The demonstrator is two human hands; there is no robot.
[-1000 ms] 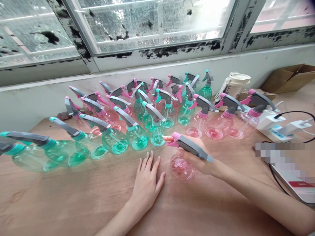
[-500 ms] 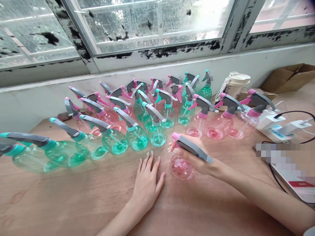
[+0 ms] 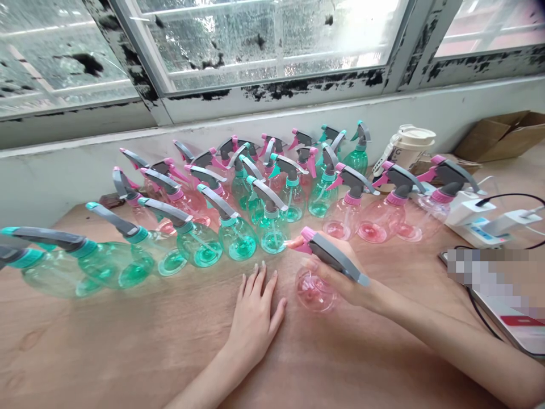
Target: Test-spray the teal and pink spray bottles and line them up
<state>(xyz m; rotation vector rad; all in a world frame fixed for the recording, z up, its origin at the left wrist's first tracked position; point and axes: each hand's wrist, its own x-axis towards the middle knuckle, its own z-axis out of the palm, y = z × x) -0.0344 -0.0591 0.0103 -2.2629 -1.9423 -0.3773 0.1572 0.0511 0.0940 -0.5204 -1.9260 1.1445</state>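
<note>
My right hand (image 3: pixel 340 272) is wrapped round the neck of a clear pink spray bottle (image 3: pixel 315 292) with a grey and pink trigger head. Its index finger reaches out past the pink trigger, and the bottle's base is on the wooden table (image 3: pixel 140 352). Flat on the tabletop, left of this bottle, lies my left hand (image 3: pixel 254 315), fingers spread and holding nothing. Just beyond its fingertips stands a green spray bottle (image 3: pixel 273 236), and another green spray bottle (image 3: pixel 237 241) is beside that one.
Several more green and pink spray bottles stand in rows toward the wall. At the right are pink bottles (image 3: pixel 381 218), a lidded cup (image 3: pixel 409 145), a cardboard box (image 3: pixel 498 136), a power strip with chargers (image 3: pixel 481 233) and a laptop (image 3: pixel 519 324) with black cable.
My right index finger has stretched outward from the trigger, to the left. The held bottle's head has shifted very slightly. My left hand stays where it was.
</note>
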